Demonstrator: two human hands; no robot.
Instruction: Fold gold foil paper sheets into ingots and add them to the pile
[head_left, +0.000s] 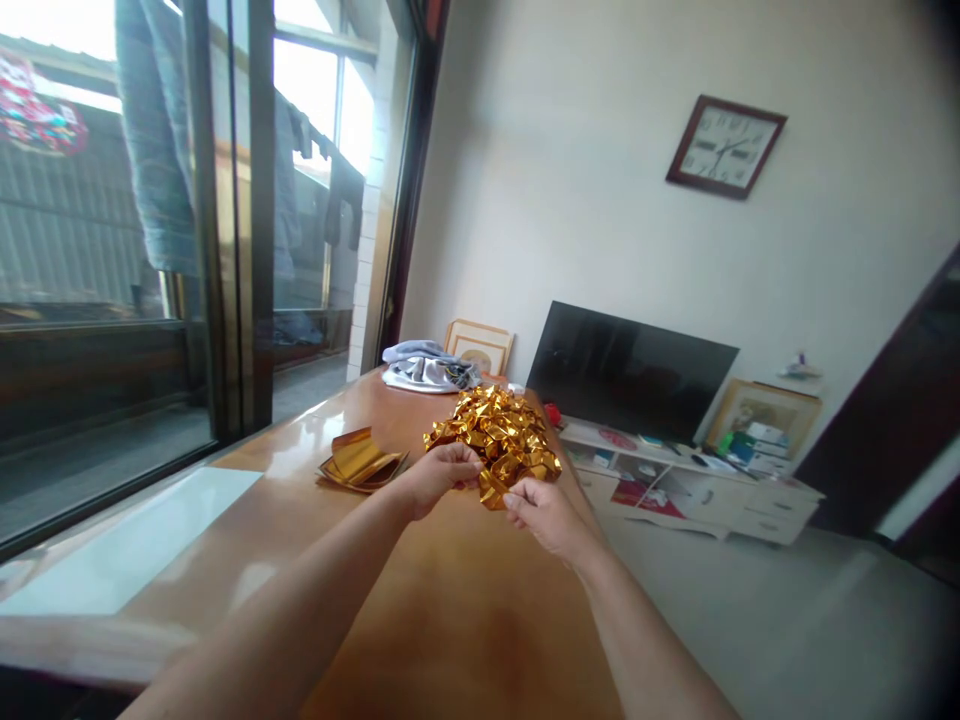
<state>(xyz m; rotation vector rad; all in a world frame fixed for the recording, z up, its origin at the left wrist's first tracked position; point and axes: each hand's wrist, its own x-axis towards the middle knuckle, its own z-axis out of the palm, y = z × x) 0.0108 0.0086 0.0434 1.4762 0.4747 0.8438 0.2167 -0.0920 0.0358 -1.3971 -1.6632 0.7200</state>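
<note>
Bright daylight through the sliding glass door [256, 230] at left glares on the glossy wooden table [480, 610] and glints off the gold foil pile [501, 425]; the wall clock [726, 147] looks soft, the right corners dark.

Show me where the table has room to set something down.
Largest bare patch: the near tabletop between the forearms. A smaller one lies between the gold sheets and the cloth heap. Crowded: around the left hand and right hand, by the gold pile.

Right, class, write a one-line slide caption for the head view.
Left hand and right hand hold a gold foil piece by a glittering foil heap on a table.
</note>
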